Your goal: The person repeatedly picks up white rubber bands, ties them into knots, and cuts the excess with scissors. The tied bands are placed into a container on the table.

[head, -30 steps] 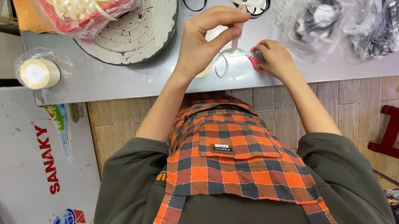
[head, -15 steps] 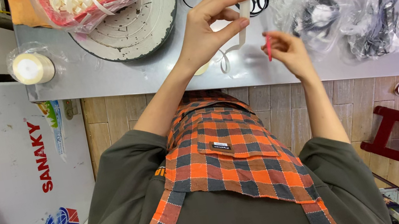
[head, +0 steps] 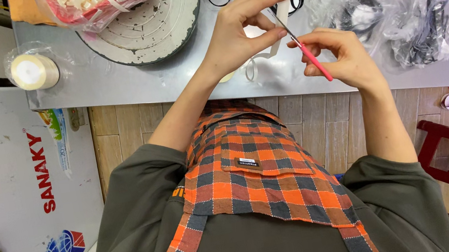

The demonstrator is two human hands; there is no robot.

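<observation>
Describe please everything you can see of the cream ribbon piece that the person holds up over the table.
The cream ribbon piece is a narrow strip that looks like smooth satin. Its top is folded into a small bow-like loop with a short tail pointing right. The left hand pinches it by thumb and fingertips, raised above the grey table. A longer tail hangs down and curls toward the tabletop. The blades of the small pink-handled scissors, held in the right hand, meet the strip just under the pinch.
</observation>
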